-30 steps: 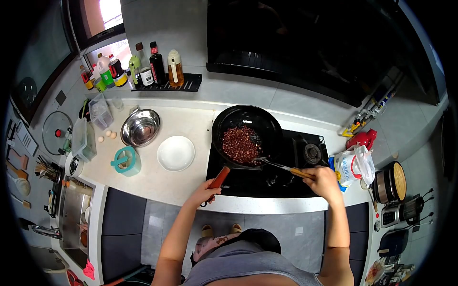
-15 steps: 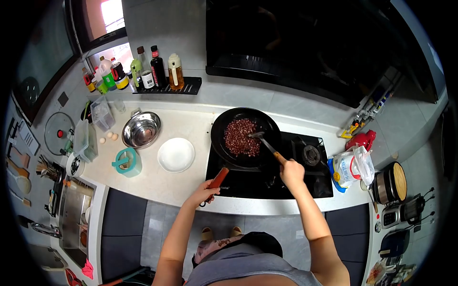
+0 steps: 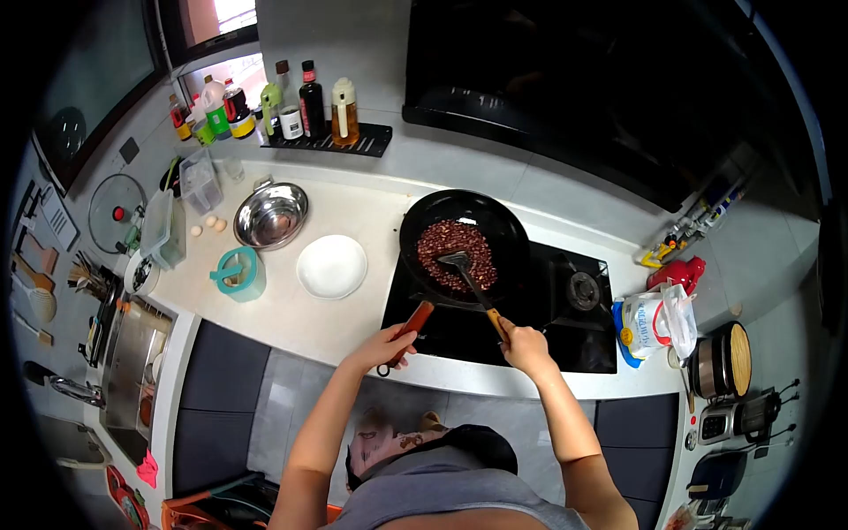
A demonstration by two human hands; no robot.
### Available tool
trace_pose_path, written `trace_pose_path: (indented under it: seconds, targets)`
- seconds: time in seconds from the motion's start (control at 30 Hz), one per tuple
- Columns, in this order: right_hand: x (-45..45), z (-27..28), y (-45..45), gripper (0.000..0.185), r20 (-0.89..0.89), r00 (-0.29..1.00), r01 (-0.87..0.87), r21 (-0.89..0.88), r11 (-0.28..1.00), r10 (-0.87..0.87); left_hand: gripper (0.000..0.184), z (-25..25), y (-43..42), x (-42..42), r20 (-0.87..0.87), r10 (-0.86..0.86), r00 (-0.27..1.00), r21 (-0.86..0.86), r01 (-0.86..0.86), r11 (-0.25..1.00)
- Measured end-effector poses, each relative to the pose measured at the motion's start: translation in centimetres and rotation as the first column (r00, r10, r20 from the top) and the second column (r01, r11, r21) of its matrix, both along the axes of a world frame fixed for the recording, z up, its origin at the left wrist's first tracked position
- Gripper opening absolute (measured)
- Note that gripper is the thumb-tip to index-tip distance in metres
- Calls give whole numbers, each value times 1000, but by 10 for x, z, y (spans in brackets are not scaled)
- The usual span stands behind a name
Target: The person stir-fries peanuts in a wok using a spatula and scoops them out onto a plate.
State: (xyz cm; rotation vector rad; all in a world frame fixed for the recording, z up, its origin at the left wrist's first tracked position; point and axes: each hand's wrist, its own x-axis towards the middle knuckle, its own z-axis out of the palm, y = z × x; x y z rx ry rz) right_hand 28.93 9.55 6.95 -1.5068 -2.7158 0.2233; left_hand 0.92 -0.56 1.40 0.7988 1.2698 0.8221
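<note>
My left hand (image 3: pixel 386 348) gripped handle (image 3: pixel 412 326) at seven o'clock, likely steadying pan (image 3: pixel 511 231); right hand (image 3: pixel 527 348) clamped spatula (image 3: pixel 478 292) at five, among reddish bits (image 3: pixel 447 235).

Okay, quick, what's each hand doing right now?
Left hand: closed around the wok's reddish-brown handle.
Right hand: closed on the spatula, its blade among the reddish beans.

One left hand (image 3: pixel 391 345), one right hand (image 3: pixel 527 347), one wok (image 3: pixel 503 234), one spatula (image 3: pixel 475 284). Bench (image 3: pixel 283 322): one white dish (image 3: pixel 331 267), one steel bowl (image 3: pixel 269 217) toward back edge, one teal container (image 3: pixel 240 286), three eggs (image 3: pixel 219 225) and two clear tubs (image 3: pixel 164 237) toward left end. Shelf (image 3: pixel 374 140): four bottles (image 3: pixel 311 110).
</note>
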Motion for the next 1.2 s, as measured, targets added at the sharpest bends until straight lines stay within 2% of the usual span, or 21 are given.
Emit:
trace_pose_path:
  seconds: [0.03, 0.1, 0.13, 0.2, 0.23, 0.3, 0.37, 0.47, 0.5, 0.57, 0.6, 0.67, 0.77, 0.83, 0.87, 0.9, 0.97, 1.0, 1.1, 1.13, 1.2]
  targets:
    - [-3, 2, -2, 47, 9, 1000, -21, -1, 1000, 21, 44, -2, 1, -8, 3, -19, 1000, -2, 19, 1000]
    - [-15, 20, -1, 28, 61, 998, 25, -8, 1000, -24, 47, -15, 9, -27, 13, -60, 998, 1, 60, 998]
    - [-24, 23, 3, 23, -38, 999, 17, 110, 994, -13, 51, -22, 16, -37, 16, -83, 996, 8, 83, 997]
    - [-51, 34, 13, 15, -240, 970, 37, 289, 957, 35, 39, -41, 31, -61, -49, 62, 997, 40, -61, 997]
    - [-75, 46, 16, 12, -278, 960, 59, 271, 961, 19, 34, -52, 41, -76, -64, 100, 993, 80, -95, 992]
    - [-128, 63, 20, 12, -342, 936, -6, 229, 973, 86, 28, -64, 61, -106, -103, 160, 982, 128, -147, 981]
    - [-192, 72, 23, 13, -282, 949, -110, 125, 986, 142, 27, -63, 82, -136, -87, 191, 978, 136, -178, 975]
    - [-290, 39, 42, 14, -241, 948, -228, -58, 972, 208, 27, -79, 116, -184, -28, 224, 974, 183, -215, 959]
    - [-321, 25, 49, 15, -262, 941, -247, -106, 963, 213, 26, -76, 122, -198, -87, 213, 973, 232, -188, 954]
    - [-378, -12, 68, 15, -391, 914, -213, -221, 952, 114, 25, -63, 134, -223, -197, 205, 959, 329, -132, 935]
    - [-400, -35, 79, 15, -504, 863, -101, -238, 966, -34, 24, -68, 140, -234, -184, 231, 955, 287, -172, 942]
    - [-430, -85, 106, 16, -680, 669, 114, -307, 945, -301, 24, -71, 147, -258, -109, 216, 970, 201, -192, 961]
    - [-443, -152, 165, 13, -701, 520, 391, -313, 866, -488, 25, -88, 152, -285, -81, 195, 977, 152, -182, 972]
    - [-447, -178, 212, 16, -627, 568, 540, -205, 816, -533, 25, -87, 155, -304, -87, 164, 983, 157, -149, 976]
    - [-444, -187, 235, 19, -544, 654, 556, -125, 822, -525, 25, -86, 159, -309, -85, 158, 984, 155, -144, 977]
    - [-438, -193, 254, 22, -446, 731, 560, -41, 827, -517, 25, -84, 162, -309, -69, 154, 986, 148, -143, 979]
    - [-436, -188, 278, 28, -164, 815, 561, -22, 828, -556, 26, -83, 169, -313, -43, 151, 988, 138, -144, 980]
    - [-429, -211, 299, 29, -95, 786, 613, -8, 790, -610, 27, -91, 173, -313, -25, 132, 991, 159, -127, 979]
    - [-425, -238, 326, 28, 56, 690, 723, 12, 691, -722, 28, -87, 181, -312, -19, 103, 994, 135, -100, 986]
    - [-428, -224, 322, 28, 153, 723, 684, -26, 729, -674, 28, -83, 183, -314, -22, 89, 996, 127, -86, 988]
    - [-435, -202, 321, 29, 48, 720, 690, -161, 706, -692, 28, -83, 186, -318, -3, 80, 997, 113, -79, 990]
